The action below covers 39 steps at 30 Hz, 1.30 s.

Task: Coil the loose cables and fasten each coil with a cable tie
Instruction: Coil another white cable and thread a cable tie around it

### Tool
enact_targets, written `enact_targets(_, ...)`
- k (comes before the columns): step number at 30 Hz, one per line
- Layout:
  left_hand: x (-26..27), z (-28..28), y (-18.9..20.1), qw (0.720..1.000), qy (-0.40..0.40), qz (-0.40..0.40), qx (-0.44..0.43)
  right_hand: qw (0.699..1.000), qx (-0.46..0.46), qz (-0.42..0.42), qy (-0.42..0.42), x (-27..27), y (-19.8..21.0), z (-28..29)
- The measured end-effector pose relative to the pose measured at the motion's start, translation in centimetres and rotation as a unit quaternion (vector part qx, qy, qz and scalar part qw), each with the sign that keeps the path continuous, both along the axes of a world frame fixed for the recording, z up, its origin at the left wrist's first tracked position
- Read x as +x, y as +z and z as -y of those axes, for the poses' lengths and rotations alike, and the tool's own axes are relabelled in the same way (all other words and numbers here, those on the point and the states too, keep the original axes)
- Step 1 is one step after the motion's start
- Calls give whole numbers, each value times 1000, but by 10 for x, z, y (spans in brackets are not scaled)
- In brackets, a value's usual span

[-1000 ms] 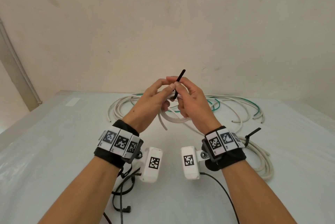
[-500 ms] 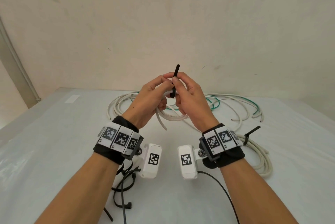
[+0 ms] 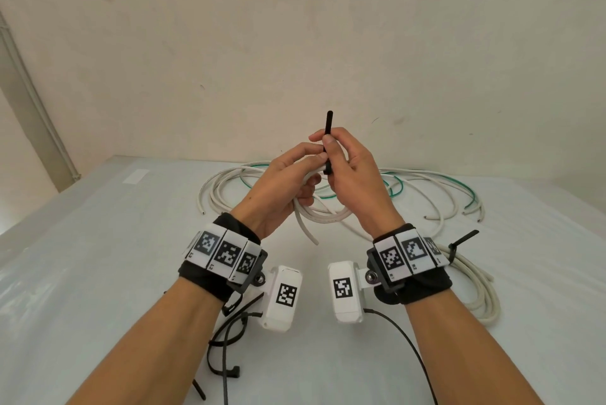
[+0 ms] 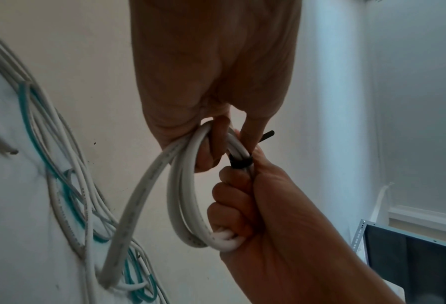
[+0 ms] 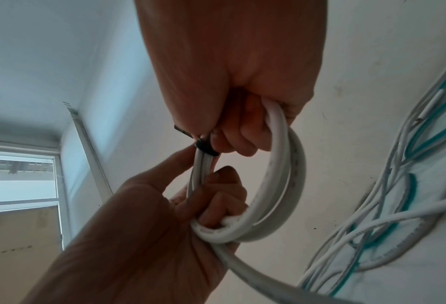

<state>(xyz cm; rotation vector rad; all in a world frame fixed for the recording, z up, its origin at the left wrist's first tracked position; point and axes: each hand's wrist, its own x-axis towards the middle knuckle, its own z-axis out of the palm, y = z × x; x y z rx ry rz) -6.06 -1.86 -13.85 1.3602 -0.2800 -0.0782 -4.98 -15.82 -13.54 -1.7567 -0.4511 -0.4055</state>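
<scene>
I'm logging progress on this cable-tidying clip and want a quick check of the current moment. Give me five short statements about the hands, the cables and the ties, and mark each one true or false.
1. The right hand pinches the tail of the black cable tie, which points upward. True.
2. The white coil lies flat on the table. False: both hands hold it up above the table.
3. The left hand grips the white coil. True.
4. No coil has been tied yet. False: a tied white coil with a black tie lies on the table to the right.
5. The loose cables behind the hands are all white. False: green ones lie among them.
</scene>
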Motion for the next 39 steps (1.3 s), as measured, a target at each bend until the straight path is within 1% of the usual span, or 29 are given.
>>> enact_targets(2,0,0,1,1000,-3,2,-5,1000,3,-6,10,-1,2,2)
enact_targets(4,0,-3,0,1000,11,1,-8,1000,4,-24,19,-1,1,0)
enact_targets(8,0,-6,-1,997,65,24,-17,992,44,-107,59,-3,0,-1)
enact_targets(11,1,-6,-4,989,121,91,5,978,77,-169,89,-6,2,-1)
enact_targets(13,2,-7,-5,973,164,154,43,973,80,-189,101,-6,2,-1)
enact_targets(15,3,-8,-6,956,207,196,69,968,87,-207,109,-7,3,-2)
enact_targets(18,6,-10,-7,946,216,225,83,956,115,-233,134,-7,3,-2)
enact_targets(22,4,-11,-5,938,216,243,120,937,148,-264,175,-5,5,0)
enact_targets(25,2,-11,-5,926,242,251,142,926,160,-285,191,-6,6,2)
enact_targets(27,1,-9,-6,917,259,259,155,925,161,-283,197,-8,8,3)
enact_targets(31,-1,-6,-3,908,280,269,158,934,154,-259,191,-9,10,1)
enact_targets(33,0,-7,-2,909,279,266,160,934,167,-253,189,-10,10,-1)
enact_targets(35,1,-9,-1,918,260,259,150,934,179,-251,181,-9,9,-3)
enact_targets(37,1,-9,2,935,222,244,127,936,184,-247,172,-9,9,-4)
enact_targets(39,-1,-9,4,961,161,208,83,939,181,-242,165,-9,9,-4)
